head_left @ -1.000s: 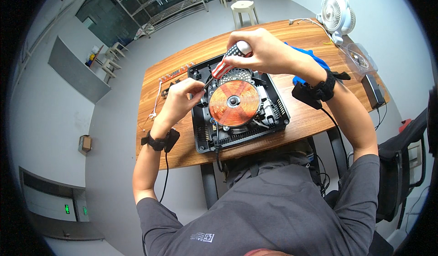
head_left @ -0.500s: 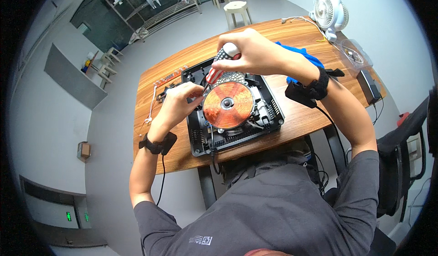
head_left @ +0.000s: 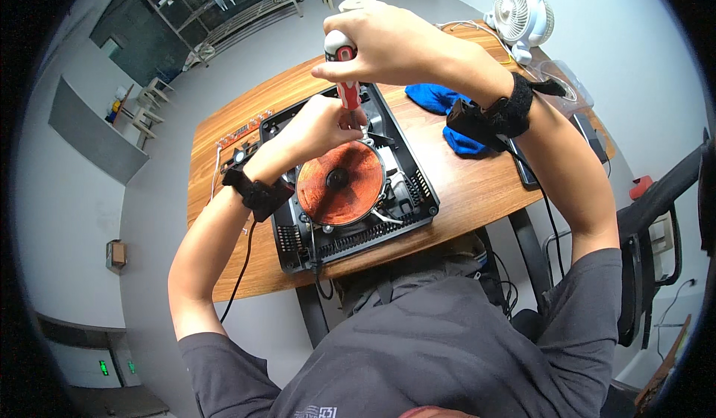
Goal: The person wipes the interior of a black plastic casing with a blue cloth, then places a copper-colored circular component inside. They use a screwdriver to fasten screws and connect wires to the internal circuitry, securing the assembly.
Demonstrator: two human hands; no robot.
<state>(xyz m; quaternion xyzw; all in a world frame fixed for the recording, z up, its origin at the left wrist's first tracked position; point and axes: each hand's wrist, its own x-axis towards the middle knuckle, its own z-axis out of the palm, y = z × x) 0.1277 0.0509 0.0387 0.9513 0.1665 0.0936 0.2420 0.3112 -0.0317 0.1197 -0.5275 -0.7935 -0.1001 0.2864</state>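
My right hand [head_left: 380,41] is wrapped round the red and white handle of a screwdriver [head_left: 348,93], held upright with its shaft pointing down. The fingers of my left hand [head_left: 328,126] are closed about the lower shaft, and the tip is hidden behind them. Both hands are over the far part of an opened induction cooker, whose black lower housing [head_left: 363,243] lies on the table. Inside it sits a round copper coil [head_left: 343,185] with a dark centre, just nearer to me than my left fingers. White parts and wires lie right of the coil.
Blue cloth [head_left: 466,142] and a dark phone-like slab [head_left: 526,170] lie right of the cooker on the wooden table [head_left: 440,209]. A white fan [head_left: 518,15] stands at the far right corner, by a clear plastic box [head_left: 559,82]. An orange-red strip [head_left: 246,129] lies at left.
Both hands and the screwdriver have moved from the coil's left edge to its far side. The screwdriver now stands upright instead of leaning. The head view has shifted a little.
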